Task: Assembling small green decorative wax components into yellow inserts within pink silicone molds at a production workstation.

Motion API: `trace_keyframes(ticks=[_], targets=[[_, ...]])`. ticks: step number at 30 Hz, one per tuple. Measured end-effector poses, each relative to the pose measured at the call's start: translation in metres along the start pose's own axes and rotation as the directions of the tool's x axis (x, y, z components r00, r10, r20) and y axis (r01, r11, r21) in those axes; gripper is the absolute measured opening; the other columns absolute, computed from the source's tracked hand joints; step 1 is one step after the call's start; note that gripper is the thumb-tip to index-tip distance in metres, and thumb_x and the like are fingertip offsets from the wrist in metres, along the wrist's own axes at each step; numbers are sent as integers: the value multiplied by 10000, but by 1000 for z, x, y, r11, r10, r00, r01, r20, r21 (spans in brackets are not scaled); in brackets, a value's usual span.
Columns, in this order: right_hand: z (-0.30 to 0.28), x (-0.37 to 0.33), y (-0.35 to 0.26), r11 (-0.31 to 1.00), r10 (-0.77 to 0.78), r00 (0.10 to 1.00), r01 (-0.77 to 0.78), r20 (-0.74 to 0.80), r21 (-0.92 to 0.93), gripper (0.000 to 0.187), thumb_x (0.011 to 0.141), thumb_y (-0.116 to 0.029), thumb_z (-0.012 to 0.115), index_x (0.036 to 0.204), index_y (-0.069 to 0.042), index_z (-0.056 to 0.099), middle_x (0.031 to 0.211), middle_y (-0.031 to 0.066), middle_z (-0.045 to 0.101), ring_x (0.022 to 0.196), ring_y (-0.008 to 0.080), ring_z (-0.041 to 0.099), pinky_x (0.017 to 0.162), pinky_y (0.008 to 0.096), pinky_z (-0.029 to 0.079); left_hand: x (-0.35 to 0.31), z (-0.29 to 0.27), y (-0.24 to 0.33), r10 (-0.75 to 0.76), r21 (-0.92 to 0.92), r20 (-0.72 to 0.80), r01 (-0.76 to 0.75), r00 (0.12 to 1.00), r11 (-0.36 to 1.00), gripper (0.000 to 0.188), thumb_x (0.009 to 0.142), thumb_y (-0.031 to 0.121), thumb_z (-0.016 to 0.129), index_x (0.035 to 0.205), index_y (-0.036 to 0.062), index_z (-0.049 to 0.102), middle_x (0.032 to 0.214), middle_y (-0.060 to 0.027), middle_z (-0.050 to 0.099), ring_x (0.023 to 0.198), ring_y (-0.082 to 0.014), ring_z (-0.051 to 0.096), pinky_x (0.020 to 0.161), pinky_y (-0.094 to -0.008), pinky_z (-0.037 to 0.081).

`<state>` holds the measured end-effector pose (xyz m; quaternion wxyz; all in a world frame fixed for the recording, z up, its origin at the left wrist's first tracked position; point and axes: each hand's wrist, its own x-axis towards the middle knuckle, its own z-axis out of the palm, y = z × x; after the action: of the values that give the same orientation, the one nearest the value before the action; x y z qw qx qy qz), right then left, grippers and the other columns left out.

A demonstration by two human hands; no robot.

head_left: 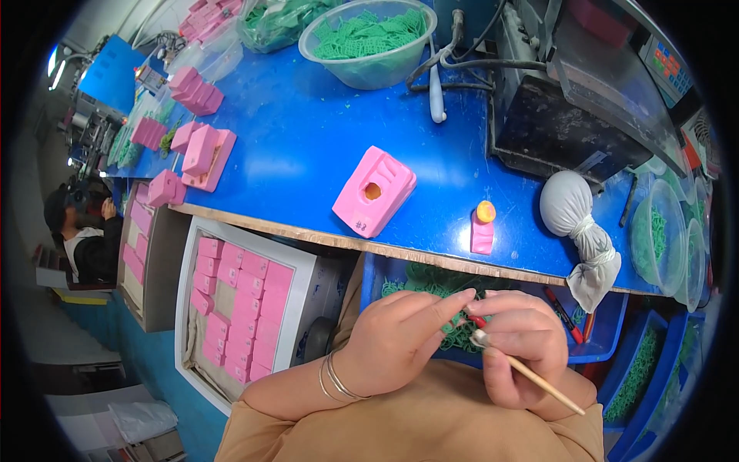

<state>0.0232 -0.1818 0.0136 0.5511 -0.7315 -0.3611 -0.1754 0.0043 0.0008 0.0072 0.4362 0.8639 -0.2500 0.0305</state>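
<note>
My right hand [527, 335] is closed round a thin brush [545, 380] with a pale wooden handle; its whitish tip points up and to the left. A small red piece [476, 319] shows between the fingertips of both hands, partly covered by them. My left hand [404, 335] is closed, thumb and fingers drawn together beside that piece; what they grip is hidden. Beyond my hands, on the blue table, lies a pink mould block [394, 185] with an orange-brown hollow. A smaller pink piece [482, 237] stands to its right, with a yellow round lump [486, 211] on it.
A blue tray [608, 331] of green lattice pieces sits below the table edge. A tied white cloth bag [566, 204] and a dark machine [573, 115] stand at right. Left is a box [187, 308] of pink blocks. A tub [369, 75] stands far back; a person [92, 239] sits far left.
</note>
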Motion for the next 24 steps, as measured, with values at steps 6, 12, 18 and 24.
trace_keyframes(ticks=[6, 12, 18, 24], targets=[[-28, 8, -9, 962, 256, 955, -267, 152, 56, 157, 736, -65, 663, 818, -52, 529, 695, 63, 588, 605, 216, 589, 534, 336, 467, -1, -2, -2, -27, -49, -25, 26, 999, 998, 512, 682, -67, 563, 1183, 36, 564, 904, -99, 642, 728, -247, 603, 660, -332, 475], [-52, 20, 0, 863, -143, 472, -371, 870, 343, 55, 802, -97, 594, 853, -84, 579, 727, 56, 539, 668, 251, 570, 553, 336, 455, -3, 0, -1, -152, -241, 3, 149, 988, 959, 370, 798, -67, 508, 1156, 9, 566, 971, -137, 632, 809, -209, 636, 710, -289, 509], [-42, 9, -4, 959, 187, 964, -221, 188, 179, 228, 721, 0, 636, 948, 18, 624, 821, 159, 623, 691, 223, 602, 601, 266, 483, -5, 7, -4, -282, -613, 55, 255, 958, 747, 196, 892, -20, 488, 1061, -18, 588, 1031, -150, 617, 864, -193, 633, 708, -277, 514], [-17, 11, 4, 844, 413, 882, -464, -227, -269, 278, 718, 35, 648, 992, 31, 601, 1020, 171, 581, 751, 253, 585, 636, 312, 484, -1, 7, -2, -356, -764, 115, 311, 928, 565, 159, 890, 7, 520, 1018, -20, 609, 1032, -110, 543, 749, -153, 582, 654, -249, 481]])
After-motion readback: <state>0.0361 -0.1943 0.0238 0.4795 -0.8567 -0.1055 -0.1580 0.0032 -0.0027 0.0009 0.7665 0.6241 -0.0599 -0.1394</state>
